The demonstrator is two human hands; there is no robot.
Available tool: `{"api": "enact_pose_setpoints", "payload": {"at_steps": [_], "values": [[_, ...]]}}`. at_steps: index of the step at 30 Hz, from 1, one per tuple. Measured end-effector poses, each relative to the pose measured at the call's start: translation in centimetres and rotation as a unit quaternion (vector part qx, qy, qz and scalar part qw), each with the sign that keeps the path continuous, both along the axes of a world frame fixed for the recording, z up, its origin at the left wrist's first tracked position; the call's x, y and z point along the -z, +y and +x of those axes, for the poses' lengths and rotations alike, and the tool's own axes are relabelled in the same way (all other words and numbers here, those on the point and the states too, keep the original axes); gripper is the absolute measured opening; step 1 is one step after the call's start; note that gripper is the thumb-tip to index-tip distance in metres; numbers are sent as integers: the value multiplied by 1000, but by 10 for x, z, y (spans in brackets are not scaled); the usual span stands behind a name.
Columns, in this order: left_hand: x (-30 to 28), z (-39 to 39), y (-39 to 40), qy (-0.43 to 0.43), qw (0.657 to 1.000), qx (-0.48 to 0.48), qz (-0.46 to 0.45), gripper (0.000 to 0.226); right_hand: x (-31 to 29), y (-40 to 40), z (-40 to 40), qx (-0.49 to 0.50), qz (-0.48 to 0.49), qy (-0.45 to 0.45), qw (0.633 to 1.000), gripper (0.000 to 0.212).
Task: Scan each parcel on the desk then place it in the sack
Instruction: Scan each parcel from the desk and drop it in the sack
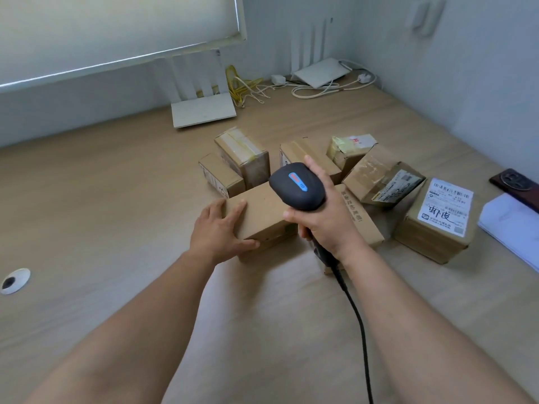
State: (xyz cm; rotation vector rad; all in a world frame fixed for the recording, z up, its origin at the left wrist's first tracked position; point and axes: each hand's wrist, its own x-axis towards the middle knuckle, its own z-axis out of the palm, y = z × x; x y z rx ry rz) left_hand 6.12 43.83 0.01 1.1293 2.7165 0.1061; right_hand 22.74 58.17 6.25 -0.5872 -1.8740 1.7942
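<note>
My right hand (326, 217) grips the handle of a black barcode scanner (297, 185) with a blue stripe, held above the parcels; its black cable (354, 310) trails toward me. My left hand (217, 228) holds the left end of a plain brown parcel (262, 211) lying on the wooden desk (102, 199), fingers on top and thumb on its near side. Several more cardboard parcels cluster behind and to the right, among them a taped box (243, 156) and a box with a white shipping label (437, 220). No sack is in view.
Two white routers (204, 109) (319, 72) with white and yellow cables stand at the back by the wall. A dark phone (514, 182) and white papers (513, 225) lie at the right edge. A cable grommet hole (14, 281) sits at the left.
</note>
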Motion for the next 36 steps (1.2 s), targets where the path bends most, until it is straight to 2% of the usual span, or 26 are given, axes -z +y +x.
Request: {"api": "enact_pose_setpoints", "payload": {"at_steps": [13, 16, 20, 22, 25, 26, 29, 33, 36], "values": [[-17, 79, -113, -52, 995, -84, -4, 96, 1, -92, 40, -26, 12, -11, 1000, 97], [-21, 91, -135, -110, 987, -116, 23, 94, -3, -110, 48, -28, 3, -19, 999, 98], [-35, 82, -158, -196, 960, -195, 47, 106, -12, -134, 53, -42, 1, -20, 999, 96], [-41, 72, -165, -184, 959, -209, 60, 99, -17, -142, 55, -49, 0, -15, 999, 96], [-42, 63, -167, -104, 974, -185, 84, 58, -23, -149, 58, -50, 3, -11, 999, 95], [-42, 61, -167, -87, 979, -167, 78, 54, -25, -151, 59, -47, 5, -10, 999, 95], [-44, 64, -162, -45, 992, -119, 22, 64, -26, -154, 63, -41, 8, -9, 999, 95], [-49, 68, -154, 21, 991, -123, -49, 104, -25, -155, 67, -32, 26, -17, 999, 96], [-45, 62, -154, 0, 985, -151, -88, 105, -25, -155, 69, -25, 27, -21, 999, 97]]}}
